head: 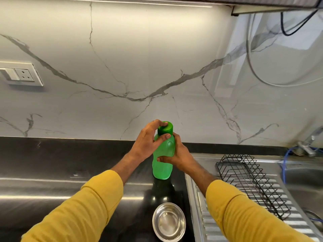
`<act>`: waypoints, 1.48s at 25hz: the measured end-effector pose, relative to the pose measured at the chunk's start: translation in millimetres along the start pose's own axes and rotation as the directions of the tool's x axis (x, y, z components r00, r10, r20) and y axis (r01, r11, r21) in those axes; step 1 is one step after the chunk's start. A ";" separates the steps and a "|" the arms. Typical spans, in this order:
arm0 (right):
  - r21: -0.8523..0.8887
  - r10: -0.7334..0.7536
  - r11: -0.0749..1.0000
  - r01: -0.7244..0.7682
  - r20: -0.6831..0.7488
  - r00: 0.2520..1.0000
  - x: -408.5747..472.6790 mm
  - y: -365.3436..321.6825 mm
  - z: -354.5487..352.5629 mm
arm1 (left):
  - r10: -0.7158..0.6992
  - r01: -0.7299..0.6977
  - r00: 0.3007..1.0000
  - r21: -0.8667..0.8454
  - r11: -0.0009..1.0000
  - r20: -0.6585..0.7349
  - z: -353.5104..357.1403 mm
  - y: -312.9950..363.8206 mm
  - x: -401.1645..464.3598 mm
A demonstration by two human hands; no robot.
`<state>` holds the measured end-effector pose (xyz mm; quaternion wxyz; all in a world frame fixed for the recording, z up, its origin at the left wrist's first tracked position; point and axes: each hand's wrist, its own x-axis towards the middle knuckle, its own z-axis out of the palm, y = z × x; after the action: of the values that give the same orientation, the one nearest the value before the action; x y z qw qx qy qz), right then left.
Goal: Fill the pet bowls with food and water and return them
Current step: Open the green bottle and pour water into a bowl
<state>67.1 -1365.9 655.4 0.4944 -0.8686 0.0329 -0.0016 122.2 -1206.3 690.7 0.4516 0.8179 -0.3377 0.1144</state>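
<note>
Right hand (176,157) is wrapped tight around the middle of the green bottle (163,165), which stands upright on the black counter (52,158), while your left hand (148,138) has its fingertips pinched around the cap (165,128). Looks like you're opening it, so keep the base planted and twist only from the cap. Steel bowl (168,221) sits just in front, near the counter edge, so pour low and slow.

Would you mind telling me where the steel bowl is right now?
The bowl sits on the black counter at bottom centre, nearer the camera than the green bottle and just left of the drainboard.
</note>
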 end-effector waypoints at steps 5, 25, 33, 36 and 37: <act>-0.032 0.027 0.999 -0.026 0.023 0.999 1.0 -2.4 -0.4 | -0.003 -0.039 0.991 0.309 0.950 0.135 -20.1 18.2 21.0; -0.076 0.072 0.995 -0.069 0.030 0.997 2.4 -3.1 0.7 | -0.269 -0.118 0.881 0.730 0.673 0.390 -29.3 77.4 53.9; -0.074 0.087 0.994 -0.084 0.043 0.995 -1.7 -6.7 1.1 | -0.104 -0.082 0.932 0.483 0.872 0.348 -78.3 96.9 6.9; 0.016 0.143 0.989 -0.145 0.062 0.988 -14.7 -6.2 -2.7 | -0.124 0.005 0.970 0.489 0.872 0.211 -123.7 98.0 -26.6; 0.009 0.168 0.986 -0.169 0.058 0.984 -22.1 -9.6 -5.8 | -0.123 0.027 0.979 0.496 0.868 0.162 -139.3 100.8 -39.4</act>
<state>45.4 -1364.8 667.2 0.4993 -0.8591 0.0921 0.0646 43.2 -1111.6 816.9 0.1993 0.9253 -0.3066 0.1005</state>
